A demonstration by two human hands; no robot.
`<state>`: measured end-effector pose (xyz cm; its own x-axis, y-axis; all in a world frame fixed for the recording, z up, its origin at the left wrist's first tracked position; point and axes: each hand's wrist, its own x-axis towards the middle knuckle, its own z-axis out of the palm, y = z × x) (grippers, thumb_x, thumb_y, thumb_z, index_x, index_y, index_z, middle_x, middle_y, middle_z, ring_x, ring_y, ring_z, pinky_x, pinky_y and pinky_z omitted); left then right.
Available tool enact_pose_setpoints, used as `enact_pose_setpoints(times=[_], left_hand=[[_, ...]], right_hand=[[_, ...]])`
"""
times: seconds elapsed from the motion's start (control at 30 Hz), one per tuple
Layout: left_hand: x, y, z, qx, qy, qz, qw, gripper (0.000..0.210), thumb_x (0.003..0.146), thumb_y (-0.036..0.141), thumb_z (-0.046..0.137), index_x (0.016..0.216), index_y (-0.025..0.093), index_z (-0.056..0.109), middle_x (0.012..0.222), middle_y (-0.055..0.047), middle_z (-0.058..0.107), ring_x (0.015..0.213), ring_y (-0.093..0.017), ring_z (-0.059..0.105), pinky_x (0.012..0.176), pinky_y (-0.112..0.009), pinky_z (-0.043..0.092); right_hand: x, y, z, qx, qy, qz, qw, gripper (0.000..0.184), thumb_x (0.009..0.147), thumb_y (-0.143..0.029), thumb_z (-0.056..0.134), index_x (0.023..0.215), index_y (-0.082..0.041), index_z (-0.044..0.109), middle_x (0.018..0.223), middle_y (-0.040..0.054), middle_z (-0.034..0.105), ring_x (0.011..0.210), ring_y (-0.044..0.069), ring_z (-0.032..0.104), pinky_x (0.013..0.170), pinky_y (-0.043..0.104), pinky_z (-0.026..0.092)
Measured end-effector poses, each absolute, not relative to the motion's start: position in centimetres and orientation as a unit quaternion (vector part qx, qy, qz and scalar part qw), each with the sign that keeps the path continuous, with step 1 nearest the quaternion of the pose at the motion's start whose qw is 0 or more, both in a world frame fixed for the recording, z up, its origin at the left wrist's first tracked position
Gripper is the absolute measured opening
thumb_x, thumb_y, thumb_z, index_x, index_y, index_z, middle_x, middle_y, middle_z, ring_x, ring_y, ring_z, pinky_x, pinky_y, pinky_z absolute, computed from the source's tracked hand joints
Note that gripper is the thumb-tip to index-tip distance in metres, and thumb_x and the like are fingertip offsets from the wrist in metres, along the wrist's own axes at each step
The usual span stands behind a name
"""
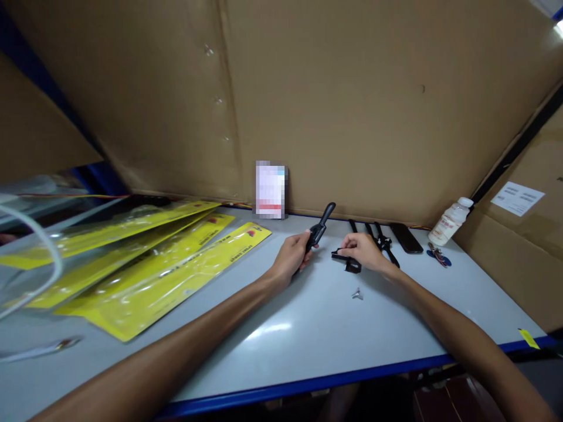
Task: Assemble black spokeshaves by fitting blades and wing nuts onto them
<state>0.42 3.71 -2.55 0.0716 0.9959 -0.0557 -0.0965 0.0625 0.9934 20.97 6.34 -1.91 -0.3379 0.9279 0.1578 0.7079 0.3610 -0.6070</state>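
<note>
My left hand (294, 255) is wrapped round a black spokeshave (324, 220), one handle of it pointing up and away. To the right, my right hand (361, 249) pinches a small flat black metal piece (341, 254) just above the table. Under those fingers lies another small black part (353, 267). A few small silver screws (357, 294) lie nearer to me on the tabletop. Behind my right hand, several more black spokeshaves (383, 241) lie side by side, partly hidden by the hand.
Yellow blister packs (185, 281) overlap on the left, with a white cable (53, 252) nearby. A blurred upright screen (270, 190) leans on the cardboard wall (329, 105). On the right are a black phone (406, 238), a white bottle (451, 223) and a keyring (440, 257).
</note>
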Motion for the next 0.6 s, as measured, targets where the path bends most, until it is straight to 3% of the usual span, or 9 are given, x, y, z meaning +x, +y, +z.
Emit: enact_pose_setpoints(times=[0.1, 0.23, 0.4, 0.6], left_hand=[[0.4, 3.6, -2.4, 0.479, 0.479, 0.488, 0.55, 0.041, 0.096, 0.048, 0.045, 0.074, 0.016, 0.057, 0.04, 0.009, 0.038, 0.03, -0.006, 0.03, 0.032, -0.017, 0.022], [0.4, 3.3, -2.1, 0.472, 0.491, 0.484, 0.549, 0.039, 0.095, 0.047, 0.045, 0.076, 0.016, 0.057, 0.042, 0.009, 0.038, 0.031, -0.006, 0.03, 0.033, -0.017, 0.022], [0.3, 3.0, -2.0, 0.49, 0.488, 0.482, 0.538, 0.04, 0.095, 0.048, 0.047, 0.076, 0.014, 0.059, 0.043, 0.009, 0.04, 0.033, -0.006, 0.031, 0.035, -0.017, 0.023], [0.4, 3.0, -2.3, 0.497, 0.493, 0.477, 0.531, 0.04, 0.096, 0.045, 0.044, 0.075, 0.015, 0.059, 0.042, 0.008, 0.04, 0.033, -0.006, 0.031, 0.034, -0.017, 0.022]], right_hand=[[20.4, 6.5, -2.3, -0.526, -0.791, 0.197, 0.243, 0.002, 0.082, -0.017, 0.07, 0.084, -0.016, 0.071, 0.079, 0.0033, 0.074, 0.074, 0.015, 0.067, 0.07, 0.025, 0.047], [20.7, 5.9, -1.4, -0.537, -0.796, 0.141, 0.239, 0.017, 0.089, -0.016, 0.063, 0.102, -0.018, 0.073, 0.1, 0.0074, 0.076, 0.092, 0.019, 0.068, 0.083, 0.029, 0.047], [22.7, 4.2, 0.2, -0.561, -0.803, 0.09, 0.179, 0.008, 0.085, -0.022, 0.068, 0.089, -0.018, 0.075, 0.094, 0.009, 0.072, 0.092, 0.025, 0.065, 0.078, 0.034, 0.044], [23.7, 3.5, -0.1, -0.518, -0.846, 0.097, 0.085, 0.028, 0.076, -0.034, 0.079, 0.099, -0.02, 0.072, 0.1, 0.0083, 0.07, 0.095, 0.026, 0.063, 0.074, 0.033, 0.043]])
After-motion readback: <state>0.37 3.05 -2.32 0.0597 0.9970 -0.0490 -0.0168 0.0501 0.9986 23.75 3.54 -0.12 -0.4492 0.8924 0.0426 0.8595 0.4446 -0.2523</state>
